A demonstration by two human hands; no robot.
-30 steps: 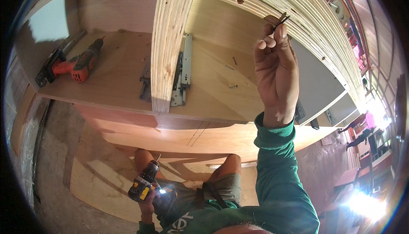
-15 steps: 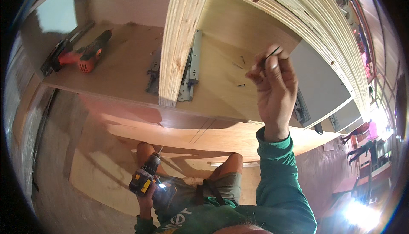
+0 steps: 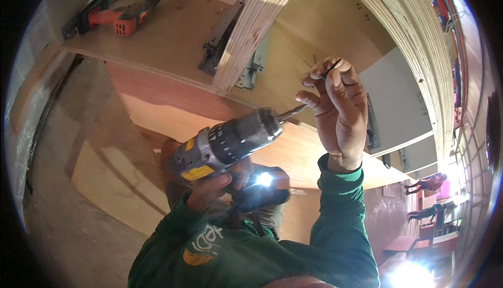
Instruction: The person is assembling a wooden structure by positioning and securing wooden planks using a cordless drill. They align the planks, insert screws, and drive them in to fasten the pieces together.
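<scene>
My left hand point(image 3: 210, 187) is wrapped round the grip of a cordless drill point(image 3: 230, 137) with yellow patches and a lit lamp. The drill is raised before the cabinet, its bit point(image 3: 293, 113) pointing up and right at my right hand point(image 3: 341, 112). The bit's tip comes close to a fingertip in the picture; I cannot tell whether they touch. Pinched between my right thumb and fingers is a thin dark screw point(image 3: 330, 69), held up in front of the right compartment. Its far end is partly hidden by the fingers.
An upright plywood divider point(image 3: 257, 31) splits the cabinet. Metal drawer slides point(image 3: 222, 39) lie left of it, another slide point(image 3: 254, 68) right of it. An orange and black power tool point(image 3: 128, 19) rests at far left. Loose screws point(image 3: 309, 63) lie behind my right hand. Two people point(image 3: 427, 183) are at far right.
My left hand has lifted the drill from beside my leg up toward my right hand. The right hand still pinches the screw. The view has shifted, so the cabinet sits higher.
</scene>
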